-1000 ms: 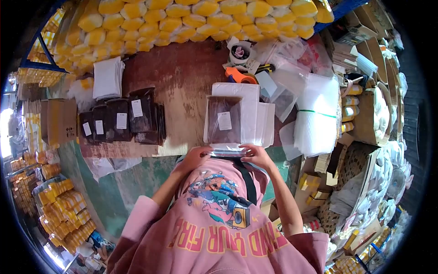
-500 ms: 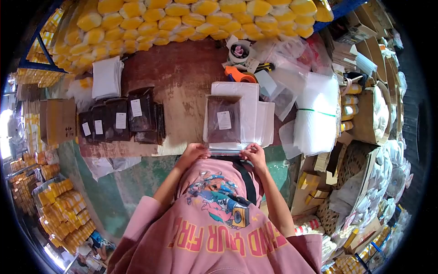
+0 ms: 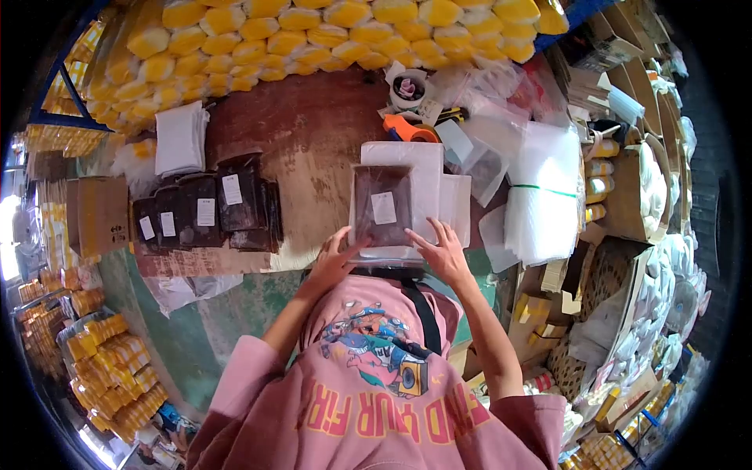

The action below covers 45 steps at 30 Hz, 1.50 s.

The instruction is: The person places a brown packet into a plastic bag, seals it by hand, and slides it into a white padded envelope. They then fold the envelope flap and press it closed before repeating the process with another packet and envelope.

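Observation:
A flat dark brown packet (image 3: 382,178) with a white label lies in front of me on a stack of white sheets (image 3: 427,164). My left hand (image 3: 335,257) is at the packet's lower left corner, fingers spread. At the opposite lower corner is my right hand (image 3: 441,251), its fingers also apart and the tips right at the packet's edge. Neither hand grips anything. To the left, several similar labelled dark packets (image 3: 196,223) lie overlapping in a row.
Yellow-and-white wrapped bundles (image 3: 329,35) are piled along the table's (image 3: 305,141) far side. An orange tape dispenser (image 3: 411,129) stands beyond the sheets, near a white cup (image 3: 407,90). Clear plastic bags tied with a green band (image 3: 544,192) lie right; a cardboard box (image 3: 98,215) is far left.
Both hands have moved forward from the table's front edge to the packet's lower corners. Their fingers have gone from pinched at the near edge to spread.

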Tool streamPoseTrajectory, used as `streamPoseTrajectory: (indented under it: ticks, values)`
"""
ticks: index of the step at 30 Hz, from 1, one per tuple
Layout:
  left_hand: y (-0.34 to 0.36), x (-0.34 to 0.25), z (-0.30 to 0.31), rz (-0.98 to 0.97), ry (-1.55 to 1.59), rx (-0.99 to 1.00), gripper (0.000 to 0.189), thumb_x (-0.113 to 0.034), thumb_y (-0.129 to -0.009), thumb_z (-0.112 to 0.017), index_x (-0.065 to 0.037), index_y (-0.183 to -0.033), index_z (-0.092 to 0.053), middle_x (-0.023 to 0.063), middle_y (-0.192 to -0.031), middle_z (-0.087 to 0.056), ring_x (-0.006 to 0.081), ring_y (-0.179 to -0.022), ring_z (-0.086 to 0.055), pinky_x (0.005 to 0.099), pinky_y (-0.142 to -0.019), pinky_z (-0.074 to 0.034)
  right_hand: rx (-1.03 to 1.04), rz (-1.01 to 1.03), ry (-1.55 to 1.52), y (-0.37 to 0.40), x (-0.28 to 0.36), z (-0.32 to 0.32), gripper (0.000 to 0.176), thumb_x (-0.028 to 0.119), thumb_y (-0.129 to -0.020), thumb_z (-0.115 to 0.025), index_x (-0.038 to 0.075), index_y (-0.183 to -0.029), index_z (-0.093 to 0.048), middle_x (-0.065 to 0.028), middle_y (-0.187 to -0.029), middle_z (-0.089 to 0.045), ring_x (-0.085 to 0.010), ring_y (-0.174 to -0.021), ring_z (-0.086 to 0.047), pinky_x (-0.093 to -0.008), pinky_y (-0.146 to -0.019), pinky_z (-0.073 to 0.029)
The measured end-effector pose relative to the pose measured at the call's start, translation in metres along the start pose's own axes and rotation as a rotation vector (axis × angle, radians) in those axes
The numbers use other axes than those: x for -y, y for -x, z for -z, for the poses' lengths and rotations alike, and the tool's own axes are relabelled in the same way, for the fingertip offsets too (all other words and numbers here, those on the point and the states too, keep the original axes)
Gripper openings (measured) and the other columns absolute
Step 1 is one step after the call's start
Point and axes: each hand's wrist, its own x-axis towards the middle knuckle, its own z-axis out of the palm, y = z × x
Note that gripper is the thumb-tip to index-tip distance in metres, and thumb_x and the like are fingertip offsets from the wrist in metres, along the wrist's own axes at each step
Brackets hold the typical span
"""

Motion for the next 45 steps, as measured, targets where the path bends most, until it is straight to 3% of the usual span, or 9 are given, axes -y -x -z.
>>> streamPoseTrajectory:
  ticks: [8,10,15,22,27,31,36,39,45]
  values:
    - [-0.021,0.005,0.004,-0.192,-0.299,-0.027,0.057,-0.015,-0.078,-0.071,-0.03,-0.132,-0.058,0.012,-0.145,-0.042,0.0353,-0.129,-0.044,0.0458,-0.103,-0.041,0.143,0.19,0.062,-0.015,-0.008,-0.001,0.052,0.021,-0.085,-0.061,0.032,-0.136,-0.053,-0.0087,-0.152,-0.032,-0.0322,-0.133,-0.039,-0.0454,-0.105,-0.035]
    - [-0.023,0.003,0.009,-0.275,-0.359,-0.01,0.045,-0.017,-0.081,-0.066,-0.021,-0.126,-0.061,0.0088,-0.143,-0.045,0.0338,-0.129,-0.046,0.0467,-0.104,-0.04,0.178,0.24,0.108,-0.013,-0.008,-0.003,0.049,0.02,-0.085,-0.06,0.027,-0.133,-0.056,-0.0076,-0.154,-0.03,-0.0308,-0.135,-0.037,-0.0451,-0.107,-0.034]
    - [-0.034,-0.013,0.035,-0.422,-0.392,-0.053,0.037,-0.012,-0.083,-0.063,-0.011,-0.12,-0.063,0.0037,-0.137,-0.054,0.0316,-0.128,-0.049,0.0489,-0.109,-0.036,0.12,0.265,-0.154,-0.017,-0.008,0.011,0.031,0.012,-0.087,-0.059,0.008,-0.117,-0.064,-0.0023,-0.139,-0.053,-0.0271,-0.136,-0.039,-0.045,-0.107,-0.036]
    - [-0.096,-0.066,0.131,-0.341,0.03,-0.306,0.03,0.002,-0.085,-0.059,-0.01,-0.11,-0.069,0.0071,-0.117,-0.067,0.0302,-0.12,-0.056,0.0461,-0.108,-0.038,-0.326,0.078,-0.601,-0.105,0.015,0.107,0.021,0.001,-0.09,-0.056,0.003,-0.109,-0.065,-0.0144,-0.115,-0.066,-0.0317,-0.106,-0.063,-0.0363,-0.086,-0.052]
    - [-0.084,-0.064,0.163,0.007,0.343,-0.203,0.025,0.001,-0.086,-0.063,-0.004,-0.11,-0.07,0.0101,-0.11,-0.071,0.0184,-0.1,-0.067,0.0311,-0.087,-0.053,-0.064,-0.152,-0.614,-0.126,0.022,0.118,0.017,0.005,-0.089,-0.06,0.003,-0.104,-0.068,-0.0158,-0.095,-0.07,-0.0304,-0.085,-0.069,-0.0346,-0.075,-0.054]
    - [-0.06,-0.033,0.14,-0.007,0.345,-0.258,0.021,-0.004,-0.09,-0.062,-0.003,-0.109,-0.07,0.0109,-0.108,-0.071,0.0162,-0.097,-0.068,0.0291,-0.085,-0.054,-0.067,0.085,-0.656,-0.12,0.037,0.092,0.02,0.003,-0.087,-0.06,0.003,-0.106,-0.068,-0.0173,-0.102,-0.069,-0.0323,-0.089,-0.068,-0.0356,-0.077,-0.054]
    - [-0.037,-0.03,0.114,-0.17,0.375,-0.164,0.023,-0.013,-0.093,-0.062,-0.004,-0.113,-0.067,0.0117,-0.121,-0.066,0.0227,-0.114,-0.062,0.0342,-0.1,-0.046,-0.093,0.028,-0.535,-0.084,0.039,0.071,0.025,-0.001,-0.086,-0.059,0.002,-0.11,-0.066,-0.0175,-0.106,-0.068,-0.0354,-0.093,-0.066,-0.0369,-0.08,-0.053]
    - [-0.031,-0.02,0.089,-0.103,0.469,0.121,0.025,-0.015,-0.093,-0.062,-0.004,-0.115,-0.067,0.0111,-0.125,-0.063,0.0262,-0.121,-0.057,0.0368,-0.106,-0.041,-0.015,-0.034,-0.569,-0.058,0.031,0.071,0.022,0.0,-0.087,-0.059,0.0,-0.108,-0.064,-0.0204,-0.109,-0.066,-0.0385,-0.097,-0.064,-0.0401,-0.081,-0.053]
    - [-0.048,-0.026,0.1,-0.023,0.442,0.006,0.026,-0.017,-0.095,-0.059,-0.003,-0.116,-0.066,0.0111,-0.122,-0.065,0.0231,-0.117,-0.06,0.0332,-0.102,-0.044,0.05,-0.058,-0.571,-0.077,0.015,0.063,0.019,0.006,-0.091,-0.06,-0.001,-0.108,-0.065,-0.0198,-0.107,-0.067,-0.0354,-0.094,-0.067,-0.0373,-0.078,-0.054]
